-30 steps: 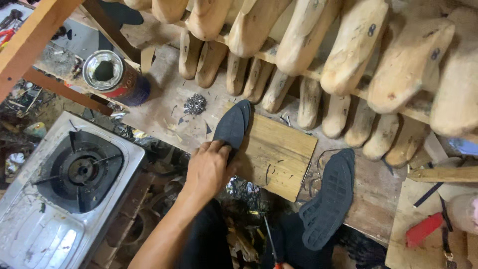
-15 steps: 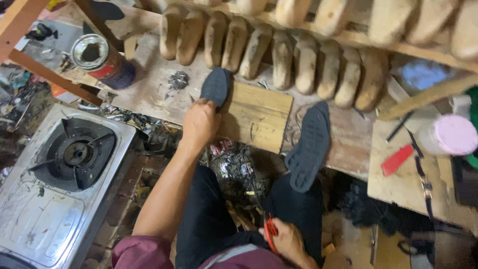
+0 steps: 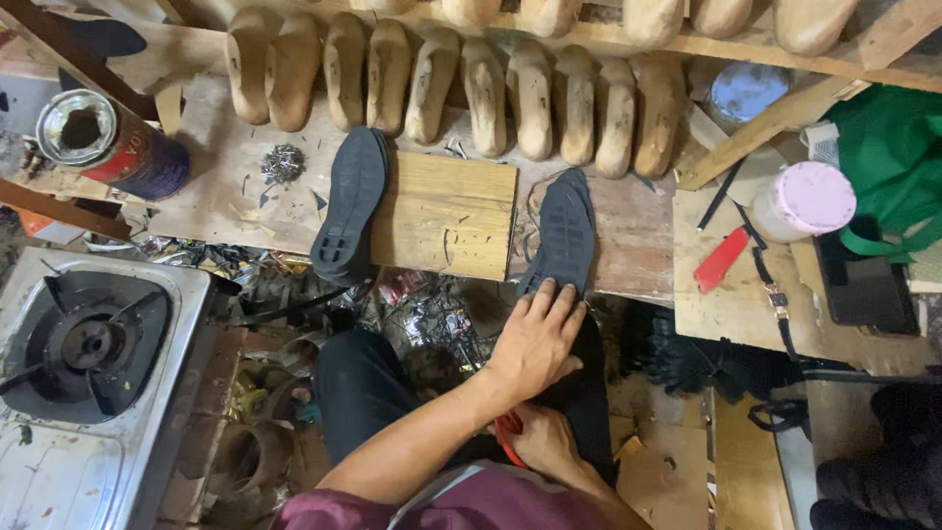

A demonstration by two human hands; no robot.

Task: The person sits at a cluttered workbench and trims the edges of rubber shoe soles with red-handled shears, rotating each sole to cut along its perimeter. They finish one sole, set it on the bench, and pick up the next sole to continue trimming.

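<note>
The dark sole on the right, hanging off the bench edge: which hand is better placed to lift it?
Left, probably. The left hand lies flat with its fingertips on the near end of the dark sole. The right hand sits low by the lap, closed on a red thing, so it isn't free.

Dark grey rubber shoe sole w/ ribbed tread (image 3: 562, 238) at bench front edge; 2nd matching dark grey sole (image 3: 351, 204) left of it. Light yellow-tan wood board (image 3: 446, 216) btwn them, visible grain. Pale beige wooden shoe lasts (image 3: 461, 83) along back edge. Red-and-navy tin can (image 3: 113, 145) at left end, silver rim. Red flat tool (image 3: 721, 260), pink round lid (image 3: 814, 196), green cloth bag (image 3: 888, 147) on right. Orange-red handle (image 3: 507, 437) by right hand (image 3: 545, 442). Maroon sleeve, black trousers.
</note>
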